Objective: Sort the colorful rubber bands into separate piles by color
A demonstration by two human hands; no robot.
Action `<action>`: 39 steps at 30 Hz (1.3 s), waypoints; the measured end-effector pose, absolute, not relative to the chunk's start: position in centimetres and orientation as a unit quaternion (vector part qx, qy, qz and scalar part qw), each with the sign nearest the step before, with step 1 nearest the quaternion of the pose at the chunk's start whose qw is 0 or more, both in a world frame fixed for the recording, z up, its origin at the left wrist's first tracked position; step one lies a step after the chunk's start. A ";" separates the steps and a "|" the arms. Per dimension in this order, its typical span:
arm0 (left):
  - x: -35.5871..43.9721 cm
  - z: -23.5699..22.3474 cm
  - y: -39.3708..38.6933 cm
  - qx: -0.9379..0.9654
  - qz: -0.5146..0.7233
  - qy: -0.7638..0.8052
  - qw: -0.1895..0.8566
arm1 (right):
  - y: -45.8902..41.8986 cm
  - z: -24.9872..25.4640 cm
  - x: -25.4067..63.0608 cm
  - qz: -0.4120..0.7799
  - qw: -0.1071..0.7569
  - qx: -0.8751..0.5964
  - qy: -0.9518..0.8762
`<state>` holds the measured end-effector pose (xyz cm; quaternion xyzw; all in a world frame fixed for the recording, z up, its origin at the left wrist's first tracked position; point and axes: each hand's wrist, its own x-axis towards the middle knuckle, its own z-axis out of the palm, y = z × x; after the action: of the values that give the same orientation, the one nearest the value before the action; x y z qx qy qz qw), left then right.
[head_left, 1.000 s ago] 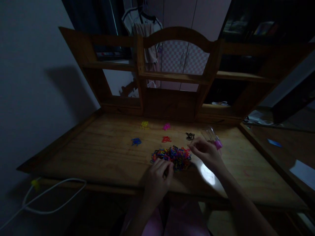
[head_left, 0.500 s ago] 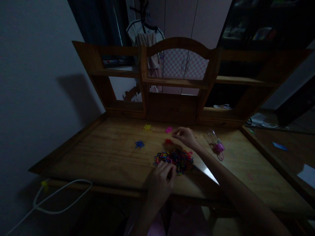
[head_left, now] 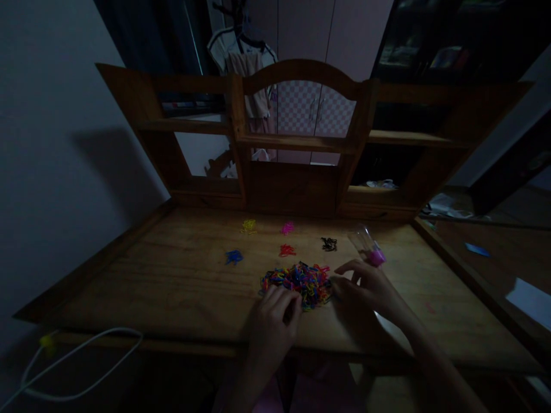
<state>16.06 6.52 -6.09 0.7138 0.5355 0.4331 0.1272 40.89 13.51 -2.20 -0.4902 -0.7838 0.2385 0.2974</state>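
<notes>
A mixed heap of small, thin, loop-like pieces (head_left: 299,279) in many colours lies on the wooden desk. My left hand (head_left: 275,315) rests at the heap's near left edge, its fingers curled toward the thumb; what they pinch, if anything, is hidden. At the heap's right edge is my right hand (head_left: 365,287), thumb and forefinger slightly apart, with nothing visible between them. Beyond the heap sit single-colour piles: blue (head_left: 233,256), yellow (head_left: 248,226), pink (head_left: 287,228), red (head_left: 287,250) and black (head_left: 329,244).
A clear bottle with a pink cap (head_left: 377,257) lies behind my right hand. Wooden shelving (head_left: 297,143) rises along the desk's back. A white cable (head_left: 81,341) loops at the front left. Dim light and arm shadows cover the near desk.
My right hand has moved from above the red and pink piles back to the right edge of the heap. The black pile now shows. My left hand stays by the heap.
</notes>
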 end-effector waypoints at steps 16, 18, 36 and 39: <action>16.1 -5.6 6.6 0.695 0.462 0.543 0.094 | 16.0 -3.6 38.6 0.223 0.272 -0.481 -0.803; 16.1 -5.5 6.6 0.694 0.463 0.544 0.091 | 16.0 -3.8 38.5 0.200 0.273 -0.484 -0.807; 16.0 -5.4 6.5 0.704 0.448 0.545 0.083 | 16.1 -3.8 38.8 0.137 0.256 -0.484 -0.826; 16.0 -5.4 6.5 0.706 0.447 0.543 0.081 | 16.0 -3.4 39.0 0.164 0.268 -0.479 -0.819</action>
<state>15.98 6.46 -5.39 0.7058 0.5435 0.4473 0.0806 39.04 15.96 -3.42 -0.4794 -0.8192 0.1643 0.2685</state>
